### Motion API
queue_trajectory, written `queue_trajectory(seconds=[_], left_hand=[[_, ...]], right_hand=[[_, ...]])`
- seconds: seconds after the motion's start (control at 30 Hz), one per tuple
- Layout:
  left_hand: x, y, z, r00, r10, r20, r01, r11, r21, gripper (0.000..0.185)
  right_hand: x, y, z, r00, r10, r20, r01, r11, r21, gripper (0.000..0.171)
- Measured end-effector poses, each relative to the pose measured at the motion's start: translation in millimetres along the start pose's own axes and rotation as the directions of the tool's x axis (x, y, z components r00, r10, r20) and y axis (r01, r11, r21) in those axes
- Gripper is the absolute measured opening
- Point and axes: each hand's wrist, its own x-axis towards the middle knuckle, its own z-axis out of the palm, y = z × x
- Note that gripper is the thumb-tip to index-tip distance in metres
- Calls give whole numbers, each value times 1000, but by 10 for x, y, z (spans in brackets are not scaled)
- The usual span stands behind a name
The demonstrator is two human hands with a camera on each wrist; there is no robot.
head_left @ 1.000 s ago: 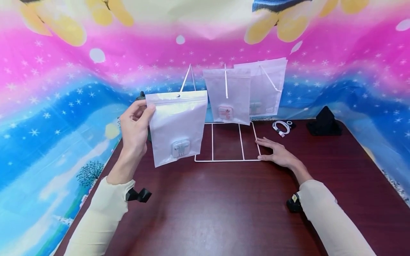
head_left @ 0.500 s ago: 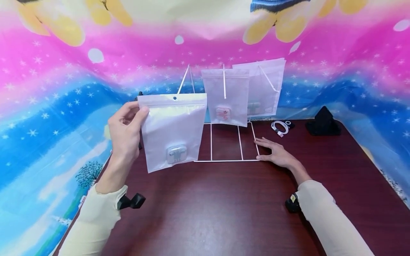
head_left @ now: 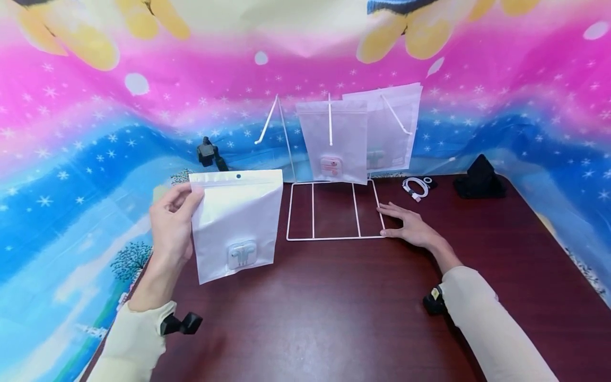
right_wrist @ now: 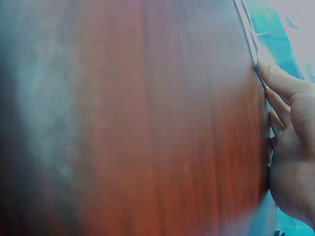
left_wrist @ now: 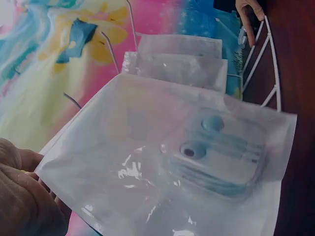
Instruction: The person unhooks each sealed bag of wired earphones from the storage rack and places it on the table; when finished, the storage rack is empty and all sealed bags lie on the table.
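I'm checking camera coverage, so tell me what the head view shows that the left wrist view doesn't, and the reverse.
Only the head view shows the cable, the black object, the empty left hook and the whole right hand flat on the table at the rack base. Only the left wrist view shows the earphones close up through the held pouch. Both show the left hand pinching that pouch, two hanging pouches and the rack.

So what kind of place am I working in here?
Probably a staged tabletop set: a dark wooden table backed by a cartoon-print cloth backdrop, with a white wire display rack hanging bagged earphones.
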Motion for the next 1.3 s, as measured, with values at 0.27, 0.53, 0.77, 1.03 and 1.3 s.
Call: queue_trajectory(seconds=[0.27, 0.53, 0.77, 1.03, 1.3], left_hand=[[166, -331, -95, 989, -129, -66, 136, 985, 109, 21], [374, -575, -203, 982, -166, -95, 183, 958, 223, 20], [474, -812, -294, 962, -262, -76, 273, 924, 268, 28], [532, -1057, -309, 941, -329, -76, 328, 842, 428, 40], [502, -1261, -326, 938, -347, -3, 295, 793, 534, 44]], right_hand=[[-5, 2, 17, 1000, -15, -9, 15, 1000, -5, 73], [-32, -23, -2, 1000, 0, 4, 0, 1000, -3, 73], [-29, -22, -15, 1000, -3, 5, 3, 1000, -11, 73], [-29, -23, -8, 1000, -2, 4, 2, 1000, -11, 73], [-29, -19, -6, 1000, -13, 0, 13, 1000, -19, 73]])
